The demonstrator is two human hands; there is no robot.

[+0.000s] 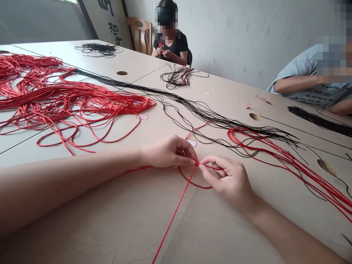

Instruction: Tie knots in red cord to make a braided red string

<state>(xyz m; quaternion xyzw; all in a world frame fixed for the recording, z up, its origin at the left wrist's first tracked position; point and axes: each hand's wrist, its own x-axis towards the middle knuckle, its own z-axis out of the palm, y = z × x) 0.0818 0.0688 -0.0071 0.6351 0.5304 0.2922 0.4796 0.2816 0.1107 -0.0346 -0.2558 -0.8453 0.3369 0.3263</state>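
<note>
My left hand (pixel 172 152) pinches a red cord close to a small knot, its fingertips pressed together. From the other side my right hand (pixel 227 174) grips the same red cord (pixel 176 214) between thumb and forefinger, just right of the knot. One length of the cord runs taut from the knot down past the lower edge of the view. A loose loop of it curves below and between my hands. Another stretch shows beneath my left forearm. The tips of both hands nearly meet at the knot.
A big heap of red cords (pixel 68 97) covers the left of the table. Black cords (pixel 176 97) stretch diagonally across the middle, and a red bundle (pixel 291 161) lies at right. A cutter (pixel 263 99) and a binder clip (pixel 247 105) lie farther back. Two people sit across the table.
</note>
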